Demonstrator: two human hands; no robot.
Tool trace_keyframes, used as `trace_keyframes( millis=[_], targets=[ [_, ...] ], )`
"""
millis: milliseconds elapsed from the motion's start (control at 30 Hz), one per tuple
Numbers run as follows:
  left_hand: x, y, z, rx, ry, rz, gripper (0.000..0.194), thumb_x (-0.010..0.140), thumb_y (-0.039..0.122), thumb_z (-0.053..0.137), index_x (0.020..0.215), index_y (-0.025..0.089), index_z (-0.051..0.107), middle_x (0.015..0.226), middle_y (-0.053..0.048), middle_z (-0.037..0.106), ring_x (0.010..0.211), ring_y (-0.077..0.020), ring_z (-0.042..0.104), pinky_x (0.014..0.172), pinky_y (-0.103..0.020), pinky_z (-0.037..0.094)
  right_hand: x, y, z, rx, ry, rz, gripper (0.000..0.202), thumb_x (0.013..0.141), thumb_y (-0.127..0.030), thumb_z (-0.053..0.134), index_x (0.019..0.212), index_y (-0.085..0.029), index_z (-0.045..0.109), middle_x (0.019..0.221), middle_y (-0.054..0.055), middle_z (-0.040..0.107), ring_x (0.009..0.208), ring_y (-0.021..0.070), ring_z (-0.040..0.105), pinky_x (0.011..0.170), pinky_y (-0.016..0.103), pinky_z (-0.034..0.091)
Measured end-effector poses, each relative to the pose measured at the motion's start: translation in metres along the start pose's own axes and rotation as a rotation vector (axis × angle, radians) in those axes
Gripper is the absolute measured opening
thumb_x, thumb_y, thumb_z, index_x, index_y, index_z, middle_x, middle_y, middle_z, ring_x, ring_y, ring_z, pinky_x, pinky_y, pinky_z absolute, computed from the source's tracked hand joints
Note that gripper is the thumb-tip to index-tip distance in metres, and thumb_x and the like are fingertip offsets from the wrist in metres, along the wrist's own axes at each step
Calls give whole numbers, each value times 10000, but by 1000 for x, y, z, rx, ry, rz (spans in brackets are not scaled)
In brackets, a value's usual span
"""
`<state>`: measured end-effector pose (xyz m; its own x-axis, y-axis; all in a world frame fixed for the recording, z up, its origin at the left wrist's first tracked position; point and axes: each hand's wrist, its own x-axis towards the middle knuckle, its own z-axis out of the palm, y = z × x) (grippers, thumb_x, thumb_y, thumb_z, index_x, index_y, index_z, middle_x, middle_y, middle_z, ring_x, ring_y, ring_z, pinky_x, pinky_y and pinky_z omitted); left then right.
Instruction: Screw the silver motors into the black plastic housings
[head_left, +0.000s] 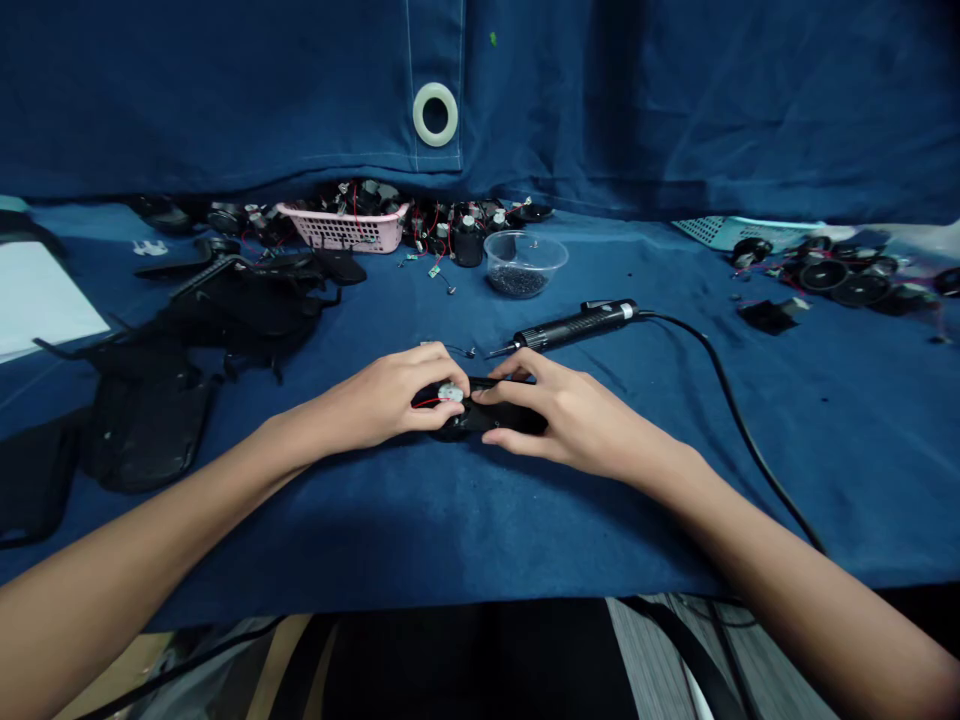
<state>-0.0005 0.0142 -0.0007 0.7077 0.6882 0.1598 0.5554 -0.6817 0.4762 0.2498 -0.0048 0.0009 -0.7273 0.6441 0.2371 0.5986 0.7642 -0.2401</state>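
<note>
One black housing (517, 418) lies flat on the blue cloth (465, 530), between the two hands and reached by the fingertips of both. At its left end, a small white piece (451, 393) sits between the thumb and forefinger of the left hand (386, 395), which pinches it, and a red wire (429, 402) runs from it under the fingers. The right hand (566, 405) is spread over the other end, its thumb parted from the fingers on the near side and its fingertips on the housing; how firmly it presses, I cannot tell.

Just beyond the left hand's fingers is a small wired part (459, 350). Just beyond the right hand lies a black screwdriver (577, 326), its bit pointing left and its cord (720, 370) curving down to the right of that hand. Farther beyond, between the hands, stands a clear tub (525, 268) of small dark bits. Past the left hand is a pink basket (360, 232) of wired parts, and left of that hand are black cases (150, 420) and white paper (45, 300). Well beyond the right hand, to its right, are round black parts (844, 278) near a teal basket (750, 234)
</note>
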Motion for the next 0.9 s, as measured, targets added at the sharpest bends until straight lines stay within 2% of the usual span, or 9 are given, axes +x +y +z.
trace_keyframes(
  millis=[67,133,233,367,667,900],
  targets=[
    [-1,-3,2,-76,10,-41,279,923,430,548,1116,237,606,1161,-48,565,1029,-192,593,927,-326,468,0,1,0,5,-1,9,413,909,-478,563,1237,-239,643,1196,113,571,988,229,625,893,407,549],
    [-2,-5,2,-150,-5,-90,422,894,490,580,1232,243,533,1227,-63,548,1090,-207,588,959,-352,473,-1,2,0,10,0,13,420,910,-482,560,1236,-231,644,1201,113,570,989,227,626,899,404,546],
    [-3,-4,1,-146,-79,-117,641,813,532,666,1342,247,441,1302,-77,525,1173,-245,553,998,-398,459,-1,4,1,18,10,15,435,908,-498,556,1234,-224,644,1212,109,563,1002,227,624,906,400,544],
    [-1,0,1,-65,-116,-108,601,803,501,668,1313,248,476,1277,-62,527,1157,-248,545,978,-387,458,-1,4,2,33,9,10,432,911,-495,552,1243,-231,632,1226,108,556,1028,231,616,934,403,532],
    [-1,0,6,68,-97,-119,617,800,538,659,1299,231,464,1273,-73,547,1144,-287,512,946,-398,428,0,0,0,37,-8,25,414,897,-437,587,1258,-233,596,1221,102,543,1077,235,582,970,399,507],
    [3,-1,10,137,-83,-120,623,779,499,685,1287,210,470,1228,-88,558,1173,-306,452,993,-440,367,1,-1,0,61,-34,50,403,903,-429,584,1256,-235,585,1233,84,526,1036,209,601,965,387,510]
  ],
)
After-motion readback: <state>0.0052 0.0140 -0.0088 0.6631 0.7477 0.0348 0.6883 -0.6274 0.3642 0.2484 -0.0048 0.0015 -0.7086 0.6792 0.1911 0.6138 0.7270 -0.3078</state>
